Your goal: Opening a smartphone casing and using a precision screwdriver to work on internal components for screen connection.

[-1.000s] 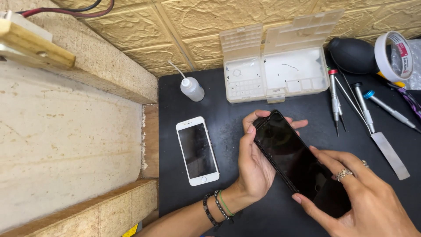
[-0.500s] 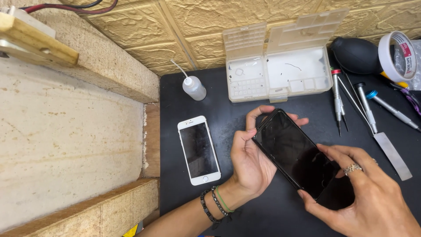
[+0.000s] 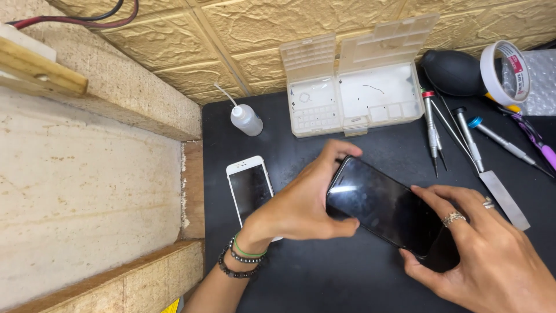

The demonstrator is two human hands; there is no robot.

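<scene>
At centre frame above the black table (image 3: 301, 284), the left hand (image 3: 301, 206) and right hand (image 3: 486, 255) are both gripping a black phone (image 3: 382, 206) by its edges, which looks light, rigid, slick and breakable, safest pinched along its sides.

The left hand (image 3: 301, 208) has bare forearm, with two dark bead bracelets (image 3: 240, 262) and one thin green band. The right hand (image 3: 480, 255) wears silver rings (image 3: 453, 218).
</scene>
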